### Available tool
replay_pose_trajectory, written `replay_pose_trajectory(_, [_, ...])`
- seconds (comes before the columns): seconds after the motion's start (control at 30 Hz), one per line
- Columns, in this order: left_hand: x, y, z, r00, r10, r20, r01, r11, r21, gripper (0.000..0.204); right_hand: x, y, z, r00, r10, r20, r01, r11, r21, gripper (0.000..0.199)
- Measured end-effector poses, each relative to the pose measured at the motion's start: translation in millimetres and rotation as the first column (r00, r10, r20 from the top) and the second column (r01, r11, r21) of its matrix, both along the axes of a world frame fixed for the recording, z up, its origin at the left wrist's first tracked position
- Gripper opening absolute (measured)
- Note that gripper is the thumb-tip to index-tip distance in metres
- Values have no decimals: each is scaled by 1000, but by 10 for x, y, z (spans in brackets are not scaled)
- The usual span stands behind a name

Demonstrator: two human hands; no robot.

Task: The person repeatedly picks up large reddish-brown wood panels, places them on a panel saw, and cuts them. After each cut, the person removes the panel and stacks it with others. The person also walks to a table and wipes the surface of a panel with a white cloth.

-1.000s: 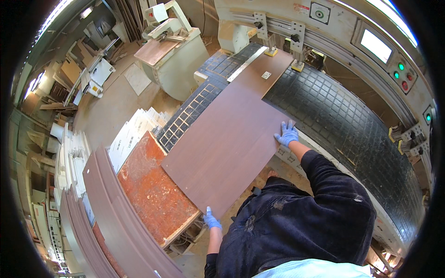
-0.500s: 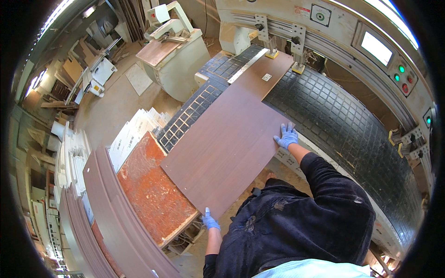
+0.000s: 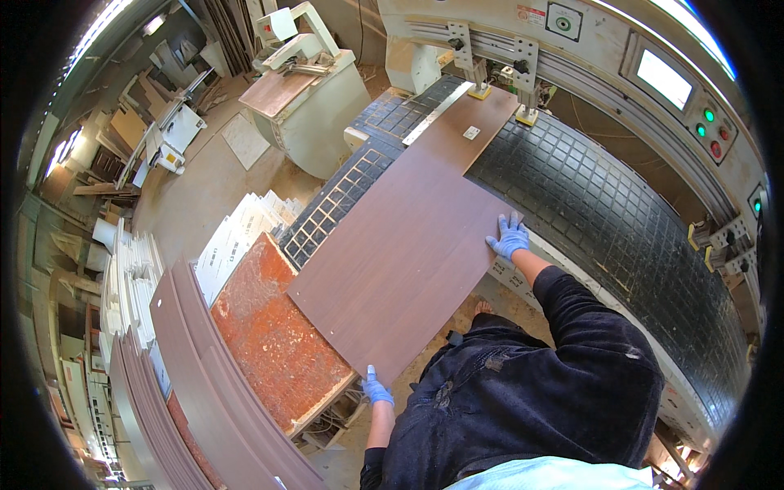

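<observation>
A large brown wood-grain panel (image 3: pixel 400 269) spans from the machine's black gridded bed (image 3: pixel 563 171) to the corner of a worn orange-red board (image 3: pixel 269 327). My left hand (image 3: pixel 377 388), in a blue glove, grips its near corner, thumb on top and the fingers hidden beneath. At the right corner my right hand (image 3: pixel 511 237), also gloved in blue, lies with fingers spread on the panel's top. Farther off, a narrower brown panel (image 3: pixel 469 122) with a small white label rests on the bed under yellow-footed clamps (image 3: pixel 479 91); whether the two overlap cannot be made out.
Right of me runs a long machine beam with a screen (image 3: pixel 663 79) and lit buttons (image 3: pixel 708 122). At left stand stacked brown panels (image 3: pixel 204 359) and white boards (image 3: pixel 131 278). A pale machine cabinet (image 3: pixel 314 122) stands beyond the bed.
</observation>
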State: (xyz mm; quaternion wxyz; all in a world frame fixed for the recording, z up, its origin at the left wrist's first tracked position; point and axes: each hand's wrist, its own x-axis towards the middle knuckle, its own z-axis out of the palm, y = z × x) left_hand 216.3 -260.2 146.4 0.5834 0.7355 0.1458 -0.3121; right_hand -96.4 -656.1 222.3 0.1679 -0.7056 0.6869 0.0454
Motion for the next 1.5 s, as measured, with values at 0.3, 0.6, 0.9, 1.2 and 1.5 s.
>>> replay_pose_trajectory(0.3, [125, 89, -305, 999, 23, 30, -21, 998, -66, 53, 10, 13, 19, 1000, -3, 24, 3, 1000, -2, 85])
replay_pose_trajectory(0.6, [33, 48, -122, 998, 45, 44, -42, 997, -67, 52, 33, 18, 153, 1000, -24, 0, 24, 1000, -18, 83])
replay_pose_trajectory(0.9, [-69, 226, -268, 968, 174, -182, -224, 926, -303, 40, -191, -424, 151, 988, -71, 141, 71, 997, 4, 82])
replay_pose_trajectory(1.2, [-509, 58, -240, 853, -76, -516, -117, 936, -331, 55, -166, -489, 101, 990, -72, 124, 77, 996, -34, 80])
replay_pose_trajectory(1.5, [577, -51, 705, 717, -284, -636, -74, 877, -475, 50, 78, -115, -29, 962, -17, 273, 4, 999, 46, 71])
